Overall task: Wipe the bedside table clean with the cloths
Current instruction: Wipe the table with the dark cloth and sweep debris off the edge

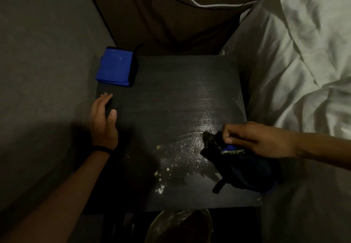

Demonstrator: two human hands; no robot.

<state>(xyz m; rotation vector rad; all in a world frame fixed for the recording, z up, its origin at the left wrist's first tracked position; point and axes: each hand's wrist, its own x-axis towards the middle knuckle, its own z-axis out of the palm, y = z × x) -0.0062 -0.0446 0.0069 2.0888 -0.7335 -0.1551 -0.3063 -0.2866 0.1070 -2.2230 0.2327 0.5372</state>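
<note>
Step in hand: a wiping pass is judged to be under way on the near right part of the table top, where a wet, crumb-speckled smear is seen.
Next move: a sweep leftward and toward the near edge seems called for, so that the pale flecks are gathered into the cloth rather than pushed off the front; firm downward pressure would be needed, and a clean fold of cloth turned under.
Bed (296, 56): one, with pale crumpled linen, set against the table's right side.
Bedside table (171, 83): one, dark and square; its far half looks dry, its near right half glistens.
Spill (182, 153): one smeared patch with scattered whitish crumbs, trailing toward the front edge.
Dark cloth (245, 174): one, bunched, lying on the near right corner and partly hanging over the edge; a blue patch shows in its folds.
Folded blue cloth (114, 68): one, unused, laid on the far left corner.
Right hand (252, 138): one; its fingers are curled and pinch the top of the dark cloth.
Left hand (103, 121): one; its fingers are straight and relaxed, nothing is held, and it is rested at the table's left edge.
Round object (180, 225): one, at the bottom below the table front; possibly a glass bowl, the light being too poor to tell.
</note>
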